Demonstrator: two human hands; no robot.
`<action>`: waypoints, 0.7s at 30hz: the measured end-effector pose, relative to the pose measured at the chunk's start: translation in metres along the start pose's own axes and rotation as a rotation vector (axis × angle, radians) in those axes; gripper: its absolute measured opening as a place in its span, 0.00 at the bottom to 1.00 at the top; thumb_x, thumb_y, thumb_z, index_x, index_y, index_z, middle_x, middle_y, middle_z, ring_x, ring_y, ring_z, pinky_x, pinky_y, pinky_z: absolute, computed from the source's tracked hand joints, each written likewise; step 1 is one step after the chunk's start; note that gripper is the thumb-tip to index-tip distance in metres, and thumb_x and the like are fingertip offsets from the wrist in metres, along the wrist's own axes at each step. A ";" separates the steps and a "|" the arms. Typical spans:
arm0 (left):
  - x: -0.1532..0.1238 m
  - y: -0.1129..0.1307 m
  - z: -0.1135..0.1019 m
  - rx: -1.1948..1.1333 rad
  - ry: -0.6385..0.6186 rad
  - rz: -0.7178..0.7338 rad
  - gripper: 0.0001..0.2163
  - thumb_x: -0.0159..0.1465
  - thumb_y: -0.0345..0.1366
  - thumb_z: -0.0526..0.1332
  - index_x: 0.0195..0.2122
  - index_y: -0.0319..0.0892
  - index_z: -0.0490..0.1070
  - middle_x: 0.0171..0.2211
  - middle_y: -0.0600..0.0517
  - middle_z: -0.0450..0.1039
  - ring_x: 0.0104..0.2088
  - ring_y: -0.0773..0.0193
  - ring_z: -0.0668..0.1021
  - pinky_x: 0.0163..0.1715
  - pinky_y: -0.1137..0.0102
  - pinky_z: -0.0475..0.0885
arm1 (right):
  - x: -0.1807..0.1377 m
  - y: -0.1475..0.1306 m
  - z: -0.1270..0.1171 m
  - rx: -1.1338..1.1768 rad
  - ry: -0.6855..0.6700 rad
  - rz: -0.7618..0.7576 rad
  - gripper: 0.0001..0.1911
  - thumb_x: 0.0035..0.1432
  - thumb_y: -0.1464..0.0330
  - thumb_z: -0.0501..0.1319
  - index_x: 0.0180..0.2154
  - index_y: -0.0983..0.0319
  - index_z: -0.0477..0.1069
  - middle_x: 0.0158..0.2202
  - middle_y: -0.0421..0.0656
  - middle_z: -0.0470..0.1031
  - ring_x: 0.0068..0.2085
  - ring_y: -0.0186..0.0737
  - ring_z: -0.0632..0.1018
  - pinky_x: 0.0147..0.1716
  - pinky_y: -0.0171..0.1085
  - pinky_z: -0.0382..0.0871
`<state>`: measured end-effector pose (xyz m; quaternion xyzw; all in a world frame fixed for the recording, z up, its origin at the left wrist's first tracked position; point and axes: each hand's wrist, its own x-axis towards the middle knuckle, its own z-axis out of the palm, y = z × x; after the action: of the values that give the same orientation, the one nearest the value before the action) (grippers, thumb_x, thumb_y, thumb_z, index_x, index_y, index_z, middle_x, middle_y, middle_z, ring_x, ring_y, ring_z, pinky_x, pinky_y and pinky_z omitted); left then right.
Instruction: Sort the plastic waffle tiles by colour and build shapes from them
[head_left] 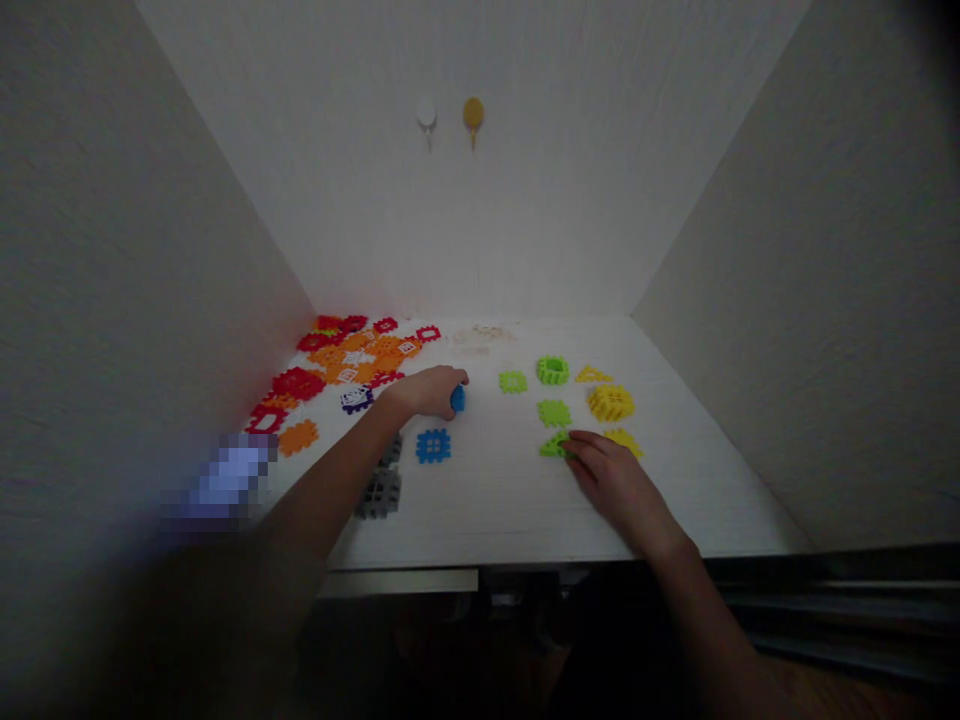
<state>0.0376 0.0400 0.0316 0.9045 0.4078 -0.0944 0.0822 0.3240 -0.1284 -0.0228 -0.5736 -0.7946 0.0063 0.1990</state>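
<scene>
Step in hand: my guess, one piece per hand; left hand (436, 391) on a small blue plastic block (458, 399), right hand (615, 482) on a lime-green triangular openwork plastic block (553, 446).
Next move: probably calls for a steady left pinch clear of neighbours, plus a surer right hold if that block is to be lifted.
Left fingers: curled in, clamped on the blue block; only part of it shows. Touching the bench or not, can't tell.
Right fingers: bunched close at the green triangle's right side, tips touching. Pinching or just resting, can't tell.
Blue block: farther out than a blue square plastic lattice (433, 446) lying on the white bench (487, 520).
Green triangle: just nearer me than a lime-green notched plastic square (554, 413).
Right side: yellow notched plastic plate (624, 441), partly behind my right hand.
Left side: grey plastic lattice pieces (380, 493), partly behind my left forearm.
</scene>
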 end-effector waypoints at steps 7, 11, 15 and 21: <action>0.021 0.020 -0.002 -0.031 0.035 0.026 0.34 0.48 0.38 0.64 0.56 0.38 0.57 0.50 0.41 0.69 0.47 0.55 0.73 0.44 0.69 0.68 | 0.003 0.007 0.006 0.050 0.017 -0.019 0.14 0.61 0.72 0.53 0.44 0.64 0.74 0.50 0.51 0.73 0.49 0.46 0.75 0.52 0.47 0.69; 0.036 0.020 -0.005 -0.011 0.031 0.006 0.33 0.49 0.38 0.63 0.56 0.38 0.56 0.50 0.40 0.69 0.48 0.55 0.73 0.45 0.69 0.67 | 0.004 0.011 0.010 0.097 0.050 -0.037 0.14 0.61 0.73 0.53 0.44 0.62 0.74 0.50 0.50 0.73 0.49 0.45 0.75 0.52 0.47 0.70; 0.050 0.014 -0.006 0.003 0.031 0.006 0.34 0.48 0.38 0.64 0.56 0.37 0.57 0.52 0.40 0.67 0.49 0.54 0.72 0.46 0.69 0.67 | 0.004 0.011 0.011 0.103 0.079 -0.036 0.13 0.60 0.73 0.54 0.43 0.63 0.75 0.49 0.50 0.73 0.48 0.44 0.75 0.52 0.47 0.70; 0.049 0.025 -0.016 0.047 0.087 -0.015 0.36 0.48 0.47 0.64 0.57 0.41 0.57 0.55 0.40 0.64 0.52 0.50 0.70 0.49 0.62 0.65 | 0.003 0.009 0.009 0.120 0.086 -0.030 0.14 0.61 0.73 0.54 0.44 0.62 0.75 0.49 0.49 0.73 0.48 0.44 0.75 0.51 0.48 0.70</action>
<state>0.0903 0.0627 0.0374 0.9062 0.4156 -0.0651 0.0425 0.3282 -0.1202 -0.0320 -0.5483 -0.7920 0.0262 0.2671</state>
